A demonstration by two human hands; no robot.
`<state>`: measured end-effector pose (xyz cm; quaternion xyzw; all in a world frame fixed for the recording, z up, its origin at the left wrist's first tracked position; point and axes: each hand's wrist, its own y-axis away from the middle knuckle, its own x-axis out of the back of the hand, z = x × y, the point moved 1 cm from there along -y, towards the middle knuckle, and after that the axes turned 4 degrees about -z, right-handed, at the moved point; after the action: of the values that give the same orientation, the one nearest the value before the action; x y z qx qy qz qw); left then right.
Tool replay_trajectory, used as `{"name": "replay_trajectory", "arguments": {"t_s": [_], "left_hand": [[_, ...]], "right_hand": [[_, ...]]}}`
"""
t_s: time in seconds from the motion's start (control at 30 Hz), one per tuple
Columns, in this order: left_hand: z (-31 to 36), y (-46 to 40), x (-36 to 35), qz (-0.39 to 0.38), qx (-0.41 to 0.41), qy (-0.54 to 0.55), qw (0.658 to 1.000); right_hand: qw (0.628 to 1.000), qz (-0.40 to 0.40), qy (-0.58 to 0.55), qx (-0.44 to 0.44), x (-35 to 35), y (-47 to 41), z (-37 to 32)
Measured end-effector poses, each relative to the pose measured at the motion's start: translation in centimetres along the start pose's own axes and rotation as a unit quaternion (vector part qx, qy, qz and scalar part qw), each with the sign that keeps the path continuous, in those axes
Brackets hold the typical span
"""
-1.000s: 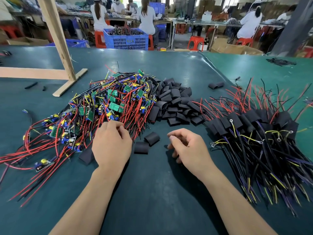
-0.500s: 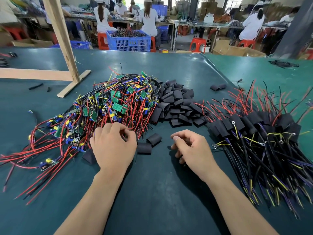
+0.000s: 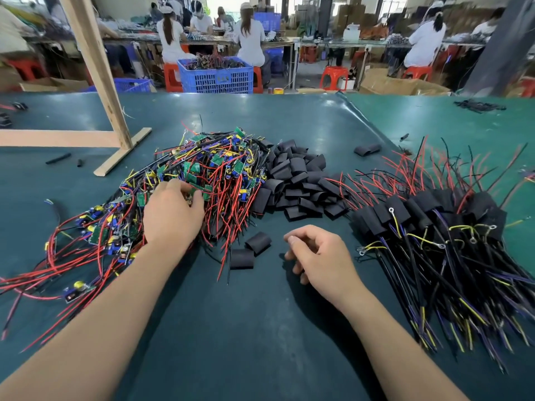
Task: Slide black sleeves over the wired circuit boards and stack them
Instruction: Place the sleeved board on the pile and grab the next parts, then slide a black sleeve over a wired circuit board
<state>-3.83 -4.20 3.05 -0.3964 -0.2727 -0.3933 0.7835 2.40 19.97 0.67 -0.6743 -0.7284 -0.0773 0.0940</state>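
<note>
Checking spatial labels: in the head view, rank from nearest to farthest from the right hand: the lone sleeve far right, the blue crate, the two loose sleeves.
1. two loose sleeves, just left of the right hand.
2. lone sleeve, farther back on the table.
3. blue crate, beyond the table.

No readable txt anywhere. Blue crate past the table's far edge has small dark marks on its front wall, too blurred to read. Green circuit boards in the wire pile show no legible print at this res. Cardboard boxes in the bkgd: no legible print.
</note>
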Motion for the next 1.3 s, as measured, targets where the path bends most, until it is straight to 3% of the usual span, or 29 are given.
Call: {"name": "replay_trajectory", "arguments": {"t_s": [0.13, 0.47, 0.7, 0.83, 0.97, 1.1, 1.2, 1.3], "left_hand": [[0.0, -0.9, -0.9, -0.074, -0.028, -0.047, 0.996], [-0.6, -0.4, 0.1, -0.080, -0.009, -0.068, 0.994], [-2.6, 0.4, 3.2, -0.051, 0.104, 0.093, 0.989], [-1.1, -0.3, 5.9, 0.019, 0.164, 0.304, 0.938], [3.5, 0.9, 7.6, 0.014, 0.077, 0.524, 0.848], [7.1, 3.5, 7.8, -0.012, -0.028, 0.575, 0.817], [8.7, 6.4, 6.1, -0.073, -0.109, 0.549, 0.826], [9.2, 8.5, 3.4, -0.129, -0.127, 0.507, 0.843]], "right_hand": [[1.000, -0.002, -0.008, -0.001, 0.0, -0.1, 0.0], [1.000, -0.008, 0.012, -0.005, 0.0, -0.2, 0.1], [1.000, -0.011, 0.016, -0.005, 0.1, 0.0, -0.1], [1.000, -0.011, -0.012, -0.008, 0.2, 0.0, -0.3], [0.998, -0.001, -0.058, -0.015, 0.3, 0.0, -0.5], [0.993, 0.009, -0.122, -0.009, 0.8, 0.2, -0.8], [0.978, -0.009, -0.209, -0.010, 1.1, 0.2, -1.3], [0.959, -0.038, -0.282, 0.000, 1.2, 0.2, -1.9]]}}
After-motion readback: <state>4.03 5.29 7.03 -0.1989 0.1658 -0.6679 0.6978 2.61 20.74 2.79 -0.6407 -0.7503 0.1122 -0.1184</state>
